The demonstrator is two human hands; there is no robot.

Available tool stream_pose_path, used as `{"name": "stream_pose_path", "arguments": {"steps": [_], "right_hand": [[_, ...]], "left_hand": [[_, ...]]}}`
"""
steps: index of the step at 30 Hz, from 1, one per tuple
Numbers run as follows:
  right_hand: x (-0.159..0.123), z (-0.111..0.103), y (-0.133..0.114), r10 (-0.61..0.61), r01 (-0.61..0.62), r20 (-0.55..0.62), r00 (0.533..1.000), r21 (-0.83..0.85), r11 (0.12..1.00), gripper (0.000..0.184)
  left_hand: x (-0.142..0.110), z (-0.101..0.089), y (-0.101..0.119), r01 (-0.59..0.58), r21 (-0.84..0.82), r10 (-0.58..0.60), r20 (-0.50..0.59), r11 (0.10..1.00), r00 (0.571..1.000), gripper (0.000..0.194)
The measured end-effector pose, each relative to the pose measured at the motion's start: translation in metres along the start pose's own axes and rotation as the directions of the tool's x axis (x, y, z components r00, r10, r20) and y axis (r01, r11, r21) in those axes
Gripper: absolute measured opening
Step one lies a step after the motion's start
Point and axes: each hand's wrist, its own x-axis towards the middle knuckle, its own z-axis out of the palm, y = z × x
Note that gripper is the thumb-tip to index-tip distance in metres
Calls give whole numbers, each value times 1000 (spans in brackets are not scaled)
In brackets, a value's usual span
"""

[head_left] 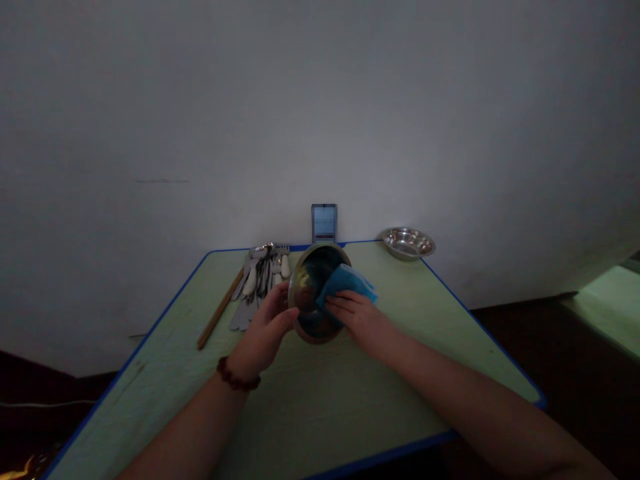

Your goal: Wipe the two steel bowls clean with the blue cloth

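A shiny metal bowl (pixel 306 288) is tilted up with its opening facing me, above the middle of the table. My left hand (pixel 267 330) grips its left rim, thumb at the front and fingers behind. In my right hand (pixel 360 320) is a blue cloth (pixel 340 283), pressed against the inside of the bowl on the right. The cloth's upper corner sticks out past the rim. My right fingertips lie on the cloth, and part of the bowl's inner wall is hidden behind it.
Left of the bowl lies a pile of metal cutlery (pixel 261 277), with forks, spoons and light-handled pieces. Wooden chopsticks (pixel 220 310) lie beside it. A second metal bowl (pixel 407 244) stands at the back right corner. A phone (pixel 325 223) leans against the wall (pixel 320 120). Blue edging borders the green table (pixel 310 407).
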Motion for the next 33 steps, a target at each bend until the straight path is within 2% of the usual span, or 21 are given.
{"name": "stream_pose_path", "arguments": {"steps": [9,28,33], "right_hand": [[0,-1,-1,-9,9,-21,1000,-3,1000,39],[-1,-1,1,-14,15,-31,999,26,1000,41],[-1,-1,0,4,-1,-72,997,37,999,42]], "left_hand": [[-2,5,4,-15,-33,15,26,999,1000,44],[-1,2,-10,-99,11,98,73,995,993,52],[-2,4,-10,-141,19,139,69,990,988,56]]}}
